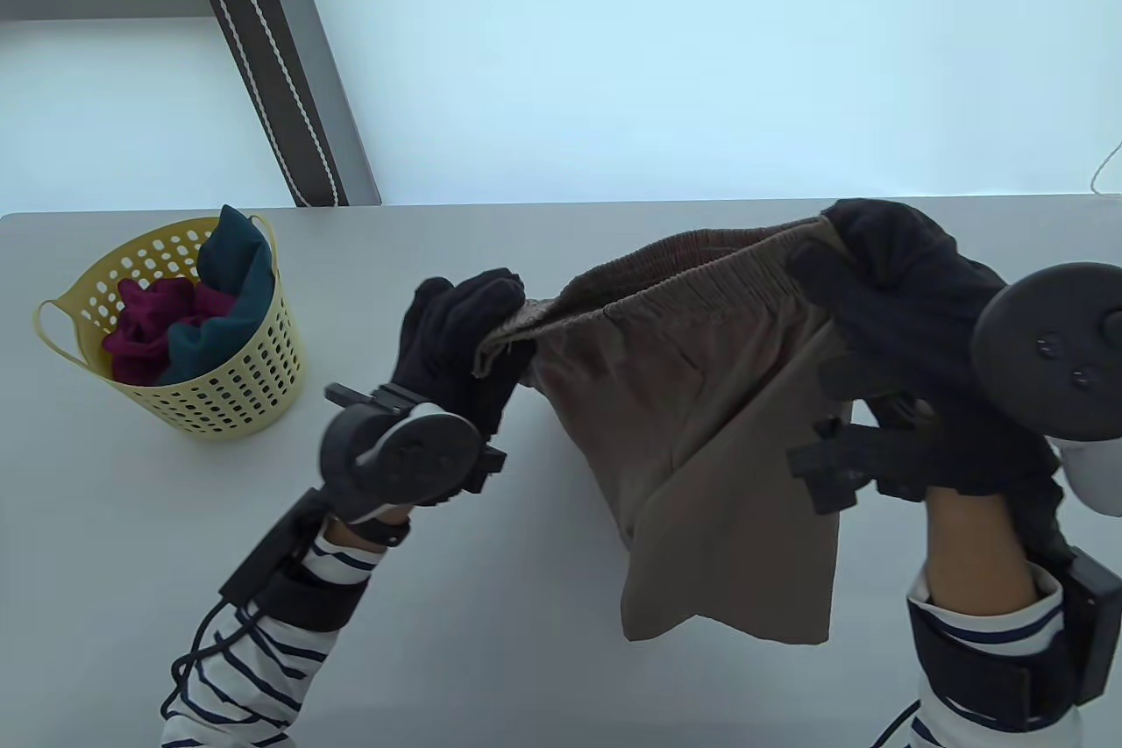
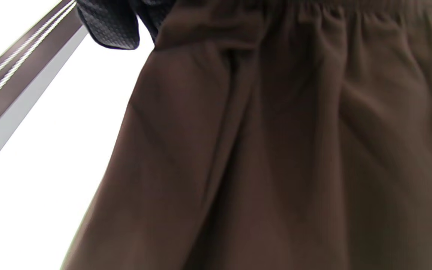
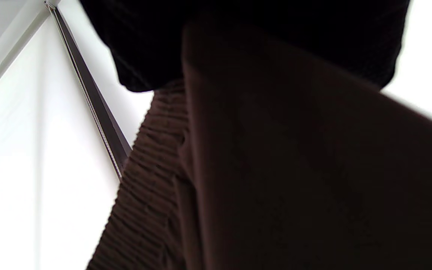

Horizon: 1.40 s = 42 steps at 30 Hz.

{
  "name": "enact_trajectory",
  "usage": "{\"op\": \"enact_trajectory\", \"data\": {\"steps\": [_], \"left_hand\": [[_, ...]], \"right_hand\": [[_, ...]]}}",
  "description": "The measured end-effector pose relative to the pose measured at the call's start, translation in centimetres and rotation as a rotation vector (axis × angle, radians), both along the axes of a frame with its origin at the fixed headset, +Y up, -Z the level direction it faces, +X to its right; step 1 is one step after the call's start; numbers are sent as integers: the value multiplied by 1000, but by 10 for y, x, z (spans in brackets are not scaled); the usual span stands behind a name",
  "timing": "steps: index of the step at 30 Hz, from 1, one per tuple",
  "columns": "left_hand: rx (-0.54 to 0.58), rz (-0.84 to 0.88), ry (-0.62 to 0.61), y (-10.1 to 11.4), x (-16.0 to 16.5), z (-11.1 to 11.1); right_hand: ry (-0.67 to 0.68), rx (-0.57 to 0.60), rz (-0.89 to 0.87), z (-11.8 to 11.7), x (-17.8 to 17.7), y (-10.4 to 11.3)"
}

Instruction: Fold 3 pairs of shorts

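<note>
brown shorts [image 1: 701,397], ribbed waistband same brown; both gloves black: left hand [image 1: 456,345], right hand [image 1: 912,327]; sleeves [image 1: 254,678] white with navy stripes; far left basket [image 1: 237,380] pale yellow, perforated, holds magenta cloth [image 1: 145,327] and dark teal cloth [image 1: 232,283]; table [image 1: 526,608] light grey; trackers dark grey

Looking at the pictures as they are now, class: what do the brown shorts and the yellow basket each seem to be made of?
Brown shorts: a soft woven cloth, matt, perhaps cotton; it drapes in folds, and the waistband is gathered and ribbed like elastic. The exact fibre cannot be told.

Yellow basket: moulded plastic by its look, with a smooth pale wall pierced by even round holes and loop handles formed in one piece.
</note>
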<state>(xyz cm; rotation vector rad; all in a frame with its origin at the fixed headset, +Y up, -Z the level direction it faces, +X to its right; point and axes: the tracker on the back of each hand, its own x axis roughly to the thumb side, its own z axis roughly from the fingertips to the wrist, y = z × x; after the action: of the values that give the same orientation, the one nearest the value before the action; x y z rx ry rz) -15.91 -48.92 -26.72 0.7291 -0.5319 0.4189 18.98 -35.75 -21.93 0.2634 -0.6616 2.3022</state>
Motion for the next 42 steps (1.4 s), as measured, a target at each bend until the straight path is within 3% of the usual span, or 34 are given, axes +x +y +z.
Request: {"op": "enact_trajectory", "data": {"steps": [3,7,10,12,15,17,19,21,23,25,26,29,31,33,36,39,41,42], "left_hand": [[-52,-77,-208,47,-28,14],[-244,-157,-513,91,-44,19],[-372,-178,-606,99,-42,7],[-472,-261,-523,92,-34,-22],[-584,-369,-374,68,-20,-61],[-675,-452,-239,44,-10,-90],[-691,-564,-42,25,-2,-117],[-619,-656,113,19,0,-132],[-494,-615,262,27,0,-139],[-273,-494,409,48,-5,-136],[-182,-422,451,57,-9,-131],[15,-331,472,75,-17,-111],[99,-342,458,74,-22,-101],[159,-407,411,62,-28,-87],[150,-541,303,25,-36,-66],[58,-791,181,-43,-37,-47],[-57,-995,84,-99,-32,-37],[-102,-1064,53,-117,-29,-34]], "right_hand": [[255,-27,-23,13,24,-2],[593,-66,-23,24,32,-3],[589,-107,-9,14,32,-7],[436,-229,33,-18,35,-21],[327,-388,72,-59,33,-47],[226,-486,92,-91,29,-70],[53,-545,129,-120,22,-92],[-92,-500,143,-131,16,-101],[-184,-322,116,-135,6,-103],[-314,-48,50,-124,-2,-92],[-326,31,50,-119,-5,-85],[-285,175,122,-100,-10,-70],[-256,213,172,-91,-9,-69],[-186,208,200,-83,-7,-76],[-64,117,282,-73,-2,-108],[54,-55,427,-65,-2,-163],[147,-238,549,-66,-6,-210],[188,-320,592,-67,-8,-227]]}}
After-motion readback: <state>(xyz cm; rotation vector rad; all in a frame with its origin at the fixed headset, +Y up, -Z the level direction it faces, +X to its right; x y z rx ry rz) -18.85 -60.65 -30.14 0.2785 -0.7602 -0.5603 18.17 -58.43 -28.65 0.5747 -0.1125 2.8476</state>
